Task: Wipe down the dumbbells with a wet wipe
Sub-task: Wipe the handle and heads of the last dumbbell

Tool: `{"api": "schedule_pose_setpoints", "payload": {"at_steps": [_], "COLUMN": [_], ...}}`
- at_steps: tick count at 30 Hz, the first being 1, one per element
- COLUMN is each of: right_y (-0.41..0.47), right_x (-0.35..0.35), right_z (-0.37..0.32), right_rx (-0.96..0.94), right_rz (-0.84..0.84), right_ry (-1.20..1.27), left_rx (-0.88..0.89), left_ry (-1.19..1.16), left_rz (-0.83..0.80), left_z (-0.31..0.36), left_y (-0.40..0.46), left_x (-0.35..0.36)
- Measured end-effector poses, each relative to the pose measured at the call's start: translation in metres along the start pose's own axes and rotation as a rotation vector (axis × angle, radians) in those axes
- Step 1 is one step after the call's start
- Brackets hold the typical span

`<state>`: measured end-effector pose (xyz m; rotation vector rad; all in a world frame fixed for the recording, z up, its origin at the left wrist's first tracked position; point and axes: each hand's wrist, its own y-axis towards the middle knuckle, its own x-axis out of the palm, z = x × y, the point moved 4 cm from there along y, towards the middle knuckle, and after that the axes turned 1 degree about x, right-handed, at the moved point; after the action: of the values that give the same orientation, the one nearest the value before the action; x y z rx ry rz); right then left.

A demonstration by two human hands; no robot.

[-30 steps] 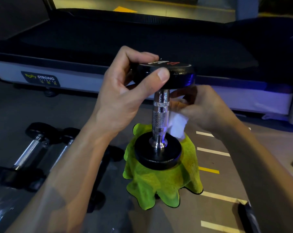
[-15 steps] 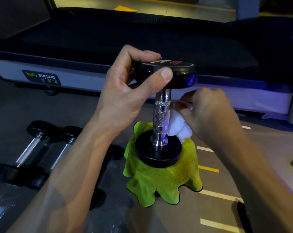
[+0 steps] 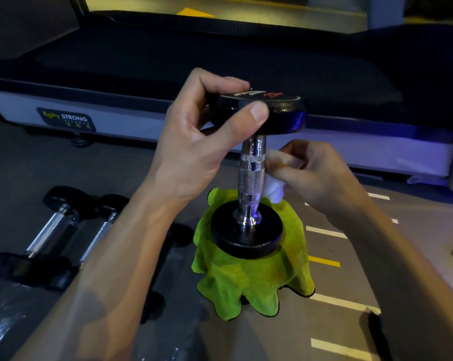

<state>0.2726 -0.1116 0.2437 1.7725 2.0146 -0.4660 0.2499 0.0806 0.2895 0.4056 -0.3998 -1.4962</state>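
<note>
A dumbbell (image 3: pixel 250 178) with black heads and a knurled chrome handle stands upright on a crumpled green cloth (image 3: pixel 251 280). My left hand (image 3: pixel 194 152) grips its top head, thumb on the front rim and fingers over the back. My right hand (image 3: pixel 316 175) pinches a white wet wipe (image 3: pixel 273 190) and holds it against the right side of the chrome handle, at mid height. Most of the wipe is hidden behind my fingers.
Two more dumbbells (image 3: pixel 64 230) lie on the grey floor at the left, partly behind my left forearm. A treadmill (image 3: pixel 168 61) with a white side rail runs across the back. White and yellow floor stripes (image 3: pixel 324 259) lie to the right. Crinkled clear plastic (image 3: pixel 1 324) sits bottom left.
My right hand has slid the wipe down the handle and back up to mid height. The left hand's grip on the top head is unchanged.
</note>
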Motion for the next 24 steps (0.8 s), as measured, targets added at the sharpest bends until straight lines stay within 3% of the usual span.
{"api": "schedule_pose_setpoints", "payload": {"at_steps": [5, 8, 12, 14, 19, 24], "right_y": [-0.022, -0.024, -0.026, -0.021, -0.011, -0.007], "right_x": [0.016, 0.009, 0.013, 0.013, 0.044, 0.070], "right_z": [0.011, 0.020, 0.008, 0.008, 0.003, 0.000], "right_rx": [0.119, 0.037, -0.011, 0.009, 0.207, 0.228], "right_rz": [-0.255, -0.153, -0.187, -0.199, -0.308, -0.422], "right_ry": [0.327, 0.190, 0.084, 0.181, 0.710, 0.778], "left_rx": [-0.009, -0.006, -0.008, -0.011, -0.014, 0.016], "left_ry": [0.002, 0.004, 0.008, 0.012, 0.023, -0.016], "left_rz": [0.005, 0.005, 0.006, 0.003, 0.001, -0.034], "left_z": [0.000, 0.000, 0.001, 0.001, 0.001, 0.002], "left_y": [0.000, 0.000, -0.001, -0.001, -0.001, -0.004], "left_x": [0.000, 0.001, 0.002, 0.002, 0.003, -0.001]}}
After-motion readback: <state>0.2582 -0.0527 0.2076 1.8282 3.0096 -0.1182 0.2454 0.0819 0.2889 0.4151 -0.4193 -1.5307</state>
